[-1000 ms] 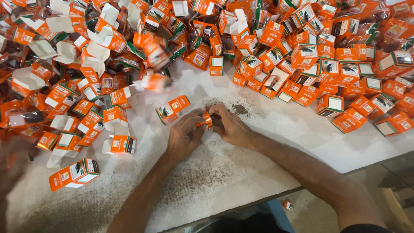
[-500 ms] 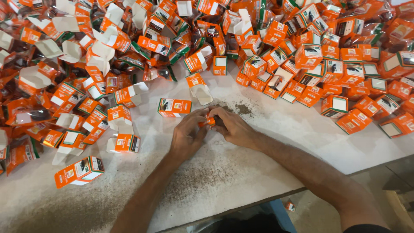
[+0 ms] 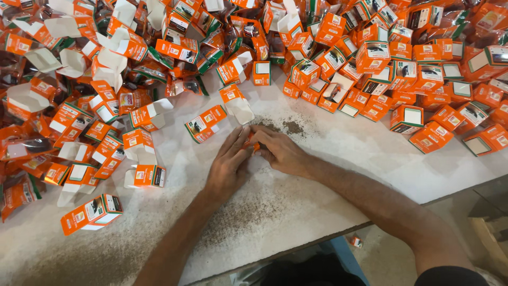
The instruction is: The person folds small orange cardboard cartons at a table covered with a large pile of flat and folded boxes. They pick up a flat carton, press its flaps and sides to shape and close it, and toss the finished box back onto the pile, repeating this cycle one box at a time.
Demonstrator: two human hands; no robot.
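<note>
While the two hands meet over the white table (image 3: 159, 222), they close together on a small orange packet (image 3: 254, 144), the left hand (image 3: 228, 164) pressing in from one side with its fingers laid along it and the right hand (image 3: 280, 151) cupped over it from the other. Only a sliver of the packet shows between the fingertips, so how it is folded cannot be told. Just beyond the packet, touching distance from the fingers, lies an open orange box (image 3: 236, 104) with its white flap up, and beside that a closed box (image 3: 205, 123) on its side. Compared with half a second ago, the hands sit in the same place relative to the packet, still clamped on it; the view has merely drifted, so the work on the packet seems to be mid-step rather than finished. Farther from the packet, a great heap of orange boxes (image 3: 370, 58) rings the far edge, and dark crumbs (image 3: 290, 127) speckle the table near the right hand.
</note>
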